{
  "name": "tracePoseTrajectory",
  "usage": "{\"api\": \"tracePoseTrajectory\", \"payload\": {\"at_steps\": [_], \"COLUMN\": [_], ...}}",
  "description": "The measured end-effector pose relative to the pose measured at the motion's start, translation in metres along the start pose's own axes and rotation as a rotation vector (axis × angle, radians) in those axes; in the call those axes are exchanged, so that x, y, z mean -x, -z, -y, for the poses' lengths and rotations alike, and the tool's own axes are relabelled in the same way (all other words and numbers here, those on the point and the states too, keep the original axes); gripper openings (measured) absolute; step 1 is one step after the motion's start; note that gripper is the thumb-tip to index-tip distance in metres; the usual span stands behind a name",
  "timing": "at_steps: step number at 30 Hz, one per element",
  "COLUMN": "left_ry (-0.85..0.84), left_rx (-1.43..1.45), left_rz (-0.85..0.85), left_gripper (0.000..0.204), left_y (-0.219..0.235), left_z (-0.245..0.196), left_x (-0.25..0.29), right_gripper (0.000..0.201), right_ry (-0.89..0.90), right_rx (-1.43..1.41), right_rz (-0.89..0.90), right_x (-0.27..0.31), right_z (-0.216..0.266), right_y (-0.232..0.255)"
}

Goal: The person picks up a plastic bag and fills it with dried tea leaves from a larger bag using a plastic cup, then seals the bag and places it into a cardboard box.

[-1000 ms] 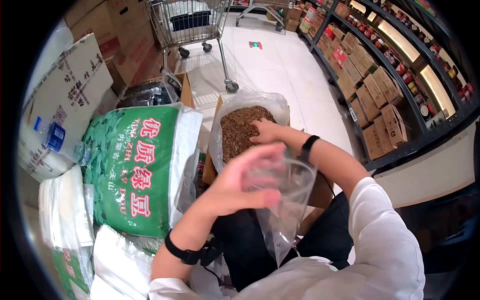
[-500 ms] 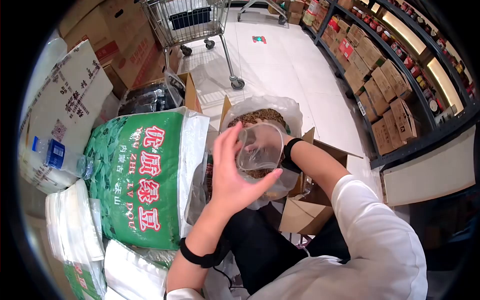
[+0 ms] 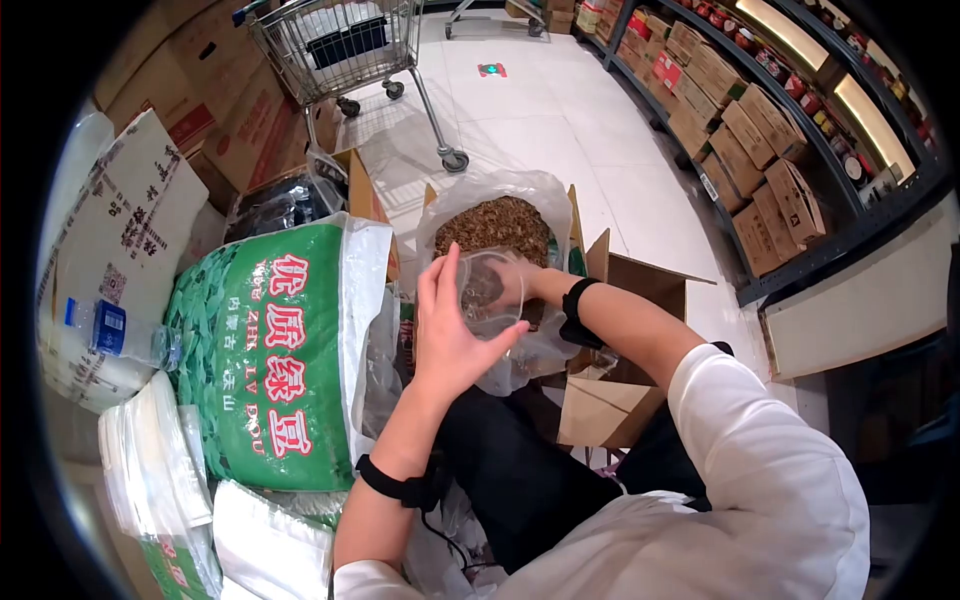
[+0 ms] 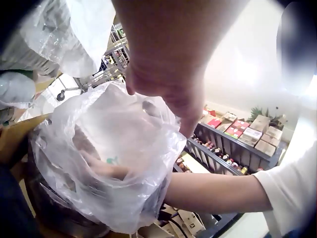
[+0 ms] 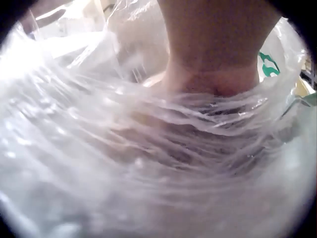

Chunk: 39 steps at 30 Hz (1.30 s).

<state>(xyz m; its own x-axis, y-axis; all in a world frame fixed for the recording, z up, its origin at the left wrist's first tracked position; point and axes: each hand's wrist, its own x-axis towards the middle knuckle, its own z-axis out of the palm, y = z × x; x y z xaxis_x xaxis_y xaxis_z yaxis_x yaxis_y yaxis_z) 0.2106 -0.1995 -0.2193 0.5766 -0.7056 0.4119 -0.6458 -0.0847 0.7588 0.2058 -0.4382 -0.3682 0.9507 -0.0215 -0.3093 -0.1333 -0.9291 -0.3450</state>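
Note:
My left hand (image 3: 462,330) holds a small clear plastic bag (image 3: 478,318) between its thumb and fingers. The bag's round mouth is spread wide, close above the brown heap. My right hand (image 3: 512,282) is down at the near side of the loose brown dried bits (image 3: 500,222), partly behind the clear plastic. These bits fill a large translucent liner bag (image 3: 555,192) set in a cardboard box. In the left wrist view, the right fingers (image 4: 101,167) show inside the liner bag. Crumpled liner hides the right hand in its own wrist view.
A green and white printed sack (image 3: 270,350) lies at the left, with stacked clear bags (image 3: 150,455) and a plastic bottle (image 3: 125,335) beyond it. An open cardboard box (image 3: 615,400) stands under my right arm. Farther off are a shopping cart (image 3: 350,45) and shelves of boxes (image 3: 770,190).
My left hand has moved forward with the clear bag, bringing its mouth over the brown heap. My right hand has drawn back from the heap's top toward my body, beside that mouth.

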Motion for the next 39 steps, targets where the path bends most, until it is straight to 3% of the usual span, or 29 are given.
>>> {"api": "tracePoseTrajectory", "payload": {"at_steps": [4, 8, 14, 20, 22, 23, 26, 28, 29, 32, 34, 37, 39], "left_ry": [-0.003, -0.010, 0.019, -0.013, 0.003, 0.011, 0.033, 0.071, 0.061, 0.067, 0.149, 0.183, 0.208], "left_rx": [-0.039, -0.039, 0.000, 0.022, 0.000, -0.017, -0.010, -0.049, -0.068, -0.108, -0.133, 0.004, 0.045], "left_rz": [-0.031, -0.032, 0.029, -0.001, -0.025, -0.047, -0.110, -0.107, -0.061, 0.038, 0.170, 0.265, 0.268], "left_gripper": [0.112, 0.116, 0.122, 0.121, 0.121, 0.120, 0.119, 0.116, 0.114, 0.109, 0.105, 0.101, 0.100], "left_y": [-0.006, -0.010, -0.010, -0.009, -0.007, -0.004, -0.008, -0.012, -0.013, -0.016, -0.019, -0.028, -0.033], "left_z": [0.005, 0.009, 0.005, 0.001, -0.003, -0.004, 0.003, -0.001, -0.004, -0.007, -0.006, 0.027, 0.041], "left_x": [0.000, 0.000, -0.001, -0.002, -0.003, -0.006, -0.015, -0.032, -0.044, -0.072, -0.085, -0.097, -0.094], "right_gripper": [0.085, 0.081, 0.069, 0.061, 0.063, 0.063, 0.064, 0.059, 0.061, 0.061, 0.057, 0.051, 0.049], "right_ry": [-0.004, -0.060, -0.004, 0.013, 0.031, 0.048, 0.024, -0.086, -0.166, -0.107, -0.168, -0.320, -0.166], "right_rx": [-0.155, -0.038, -0.151, -0.201, -0.352, -0.363, -0.424, -0.397, -0.471, -0.716, -0.728, -0.782, -0.888], "right_rz": [0.075, 0.051, 0.008, -0.030, -0.236, -0.252, -0.313, -0.314, -0.250, -0.262, -0.216, -0.198, -0.452], "right_x": [-0.002, -0.012, -0.003, 0.035, 0.035, 0.034, 0.029, 0.041, 0.044, 0.027, 0.045, 0.063, 0.062], "right_z": [-0.010, -0.008, -0.006, 0.015, 0.008, 0.006, -0.004, 0.006, 0.010, -0.015, 0.000, 0.014, 0.008], "right_y": [-0.016, -0.033, -0.035, 0.039, 0.058, 0.065, 0.084, 0.105, 0.116, 0.111, 0.137, 0.155, 0.158]}}
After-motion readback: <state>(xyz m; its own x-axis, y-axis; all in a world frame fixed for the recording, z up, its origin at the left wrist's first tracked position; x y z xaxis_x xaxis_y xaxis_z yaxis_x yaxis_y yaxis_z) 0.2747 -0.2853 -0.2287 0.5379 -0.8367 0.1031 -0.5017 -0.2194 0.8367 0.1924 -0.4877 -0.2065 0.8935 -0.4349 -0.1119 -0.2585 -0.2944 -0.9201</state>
